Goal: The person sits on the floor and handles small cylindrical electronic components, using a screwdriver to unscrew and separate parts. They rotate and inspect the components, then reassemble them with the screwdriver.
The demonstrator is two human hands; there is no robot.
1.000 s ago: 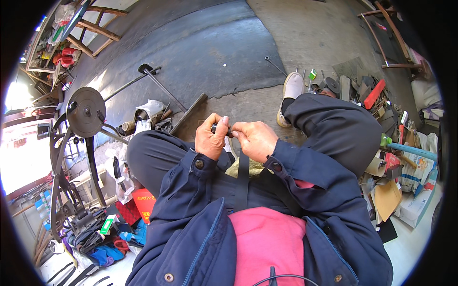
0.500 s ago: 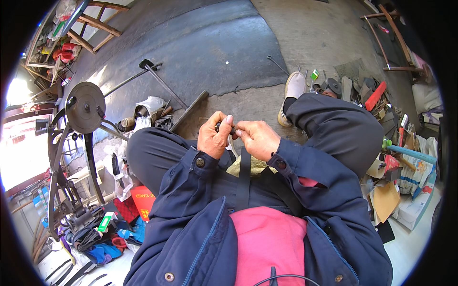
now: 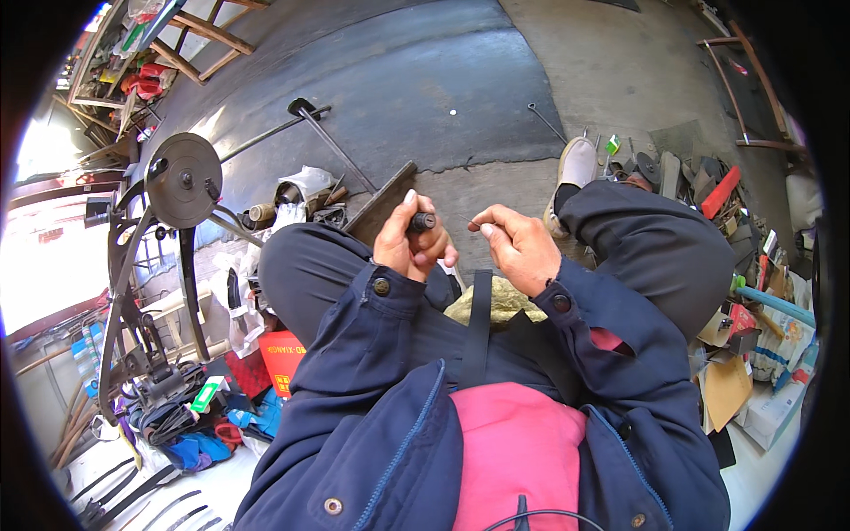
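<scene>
My left hand (image 3: 405, 241) is closed around a short dark cylinder (image 3: 422, 221), whose round end shows between thumb and fingers; its exact kind I cannot make out. To the right, my right hand (image 3: 524, 250) pinches a thin needle-like piece (image 3: 467, 219) between thumb and forefinger. It points left toward the cylinder, with a gap between the two. Both hands are held above my lap, where a yellowish cloth (image 3: 496, 303) lies under a dark strap (image 3: 478, 323).
At the left stands a black iron machine with a round wheel (image 3: 183, 180). A red box (image 3: 282, 356) is beside my knee. Tools and scraps, with a red piece (image 3: 721, 192) among them, crowd the right side. A metal stand (image 3: 332, 146) rests on the floor ahead.
My hands, together before, are now apart, the right one drawn away with the thin piece. The dark cylinder in my left hand shows more clearly. The whole view has shifted slightly.
</scene>
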